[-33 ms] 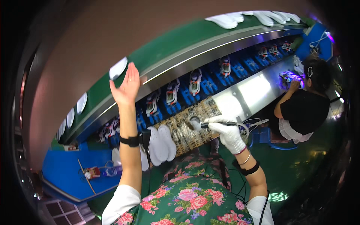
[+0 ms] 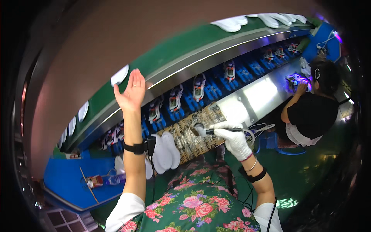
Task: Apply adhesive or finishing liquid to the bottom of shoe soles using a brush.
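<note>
My bare left hand [image 2: 132, 91] is raised over the edge of the green conveyor belt [image 2: 170, 48], palm showing, thumb spread, nothing in it. Just beyond its fingers a white insole [image 2: 120, 75] lies on the belt. My right hand [image 2: 234, 140], in a white glove, is closed around the dark handle of a brush [image 2: 211, 132]. The brush head points left, over the worktop [image 2: 185, 129] covered with patterned, clear-wrapped sheeting; whether it touches cannot be made out. Near my left forearm, white insoles [image 2: 170, 149] lie side by side at the worktop's left end.
Sneakers [image 2: 199, 87] stand in blue holders [image 2: 212, 91] along a lower line between belt and worktop. More white insoles [image 2: 230, 23] ride the belt. A co-worker [image 2: 313, 104] sits at right, hands at a purple-lit shoe. A blue table [image 2: 65, 174] holds small items at left.
The whole view has shifted slightly. My left hand shows a little farther right of the nearby insole. My right hand keeps its grip on the brush.
</note>
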`<act>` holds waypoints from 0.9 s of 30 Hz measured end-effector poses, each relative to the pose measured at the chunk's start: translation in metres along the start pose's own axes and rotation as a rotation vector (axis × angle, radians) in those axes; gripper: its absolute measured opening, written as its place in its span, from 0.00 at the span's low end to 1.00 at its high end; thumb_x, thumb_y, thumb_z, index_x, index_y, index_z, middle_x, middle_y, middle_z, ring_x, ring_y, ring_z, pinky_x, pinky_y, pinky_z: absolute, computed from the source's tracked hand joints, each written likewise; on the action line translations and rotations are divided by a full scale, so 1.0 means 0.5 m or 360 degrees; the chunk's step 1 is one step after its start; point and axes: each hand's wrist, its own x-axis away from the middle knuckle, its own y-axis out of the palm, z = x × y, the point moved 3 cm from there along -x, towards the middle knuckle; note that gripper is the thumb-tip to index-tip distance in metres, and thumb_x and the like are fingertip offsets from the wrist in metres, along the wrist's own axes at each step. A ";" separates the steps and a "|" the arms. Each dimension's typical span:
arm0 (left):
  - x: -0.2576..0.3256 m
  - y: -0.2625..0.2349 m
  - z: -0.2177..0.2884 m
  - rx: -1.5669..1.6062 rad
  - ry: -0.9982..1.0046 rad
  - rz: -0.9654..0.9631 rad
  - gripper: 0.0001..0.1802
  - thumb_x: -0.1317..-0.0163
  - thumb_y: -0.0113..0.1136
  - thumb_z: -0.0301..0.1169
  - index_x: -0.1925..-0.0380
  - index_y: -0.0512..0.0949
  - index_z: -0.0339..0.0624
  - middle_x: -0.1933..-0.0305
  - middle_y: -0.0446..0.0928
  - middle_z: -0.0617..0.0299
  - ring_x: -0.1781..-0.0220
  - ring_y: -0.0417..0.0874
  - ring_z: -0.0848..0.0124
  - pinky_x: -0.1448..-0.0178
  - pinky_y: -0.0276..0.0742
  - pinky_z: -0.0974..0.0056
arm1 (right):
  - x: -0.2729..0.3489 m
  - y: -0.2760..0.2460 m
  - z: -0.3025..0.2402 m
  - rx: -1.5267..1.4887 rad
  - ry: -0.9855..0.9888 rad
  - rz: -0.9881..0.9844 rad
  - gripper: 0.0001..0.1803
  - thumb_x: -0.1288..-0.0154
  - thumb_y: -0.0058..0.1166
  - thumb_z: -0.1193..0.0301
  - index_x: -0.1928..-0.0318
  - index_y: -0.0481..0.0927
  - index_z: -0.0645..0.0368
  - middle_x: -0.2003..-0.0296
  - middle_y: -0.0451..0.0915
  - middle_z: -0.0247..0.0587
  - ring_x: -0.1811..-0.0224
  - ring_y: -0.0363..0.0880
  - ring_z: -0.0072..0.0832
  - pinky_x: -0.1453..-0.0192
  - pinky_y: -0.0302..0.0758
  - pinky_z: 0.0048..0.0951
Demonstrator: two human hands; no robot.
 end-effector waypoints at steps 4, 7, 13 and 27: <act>-0.067 0.055 -0.221 -0.1235 0.0058 -0.0164 0.33 0.31 0.57 0.46 0.35 0.69 0.30 0.48 0.76 0.48 0.41 0.78 0.55 0.38 0.76 0.56 | -0.008 -0.069 -0.025 -0.0037 0.0015 0.0131 0.10 0.41 0.63 0.81 0.57 0.87 0.66 0.62 0.88 0.41 0.62 0.84 0.24 0.55 0.79 0.23; -0.129 0.100 -0.443 -0.2182 0.0147 -0.0346 0.35 0.34 0.63 0.47 0.33 0.70 0.37 0.45 0.78 0.49 0.43 0.78 0.56 0.38 0.75 0.57 | -0.004 -0.114 -0.040 -0.0095 -0.0040 0.0269 0.10 0.41 0.64 0.80 0.58 0.87 0.66 0.64 0.88 0.38 0.67 0.82 0.20 0.59 0.77 0.21; -0.333 0.105 -0.682 -0.3585 0.0774 -0.0774 0.45 0.44 0.69 0.55 0.30 0.67 0.51 0.36 0.72 0.37 0.33 0.66 0.42 0.29 0.63 0.45 | 0.015 -0.183 -0.057 -0.0281 -0.0099 0.0434 0.10 0.41 0.62 0.81 0.57 0.86 0.67 0.64 0.87 0.41 0.68 0.82 0.21 0.63 0.76 0.20; -0.056 0.063 -0.382 -0.1302 -0.0009 -0.0476 0.32 0.29 0.52 0.30 0.28 0.56 0.35 0.31 0.67 0.46 0.28 0.68 0.54 0.22 0.63 0.50 | -0.001 -0.221 -0.029 -0.0521 -0.0128 0.0455 0.08 0.39 0.61 0.83 0.59 0.86 0.67 0.59 0.87 0.47 0.61 0.86 0.26 0.58 0.82 0.22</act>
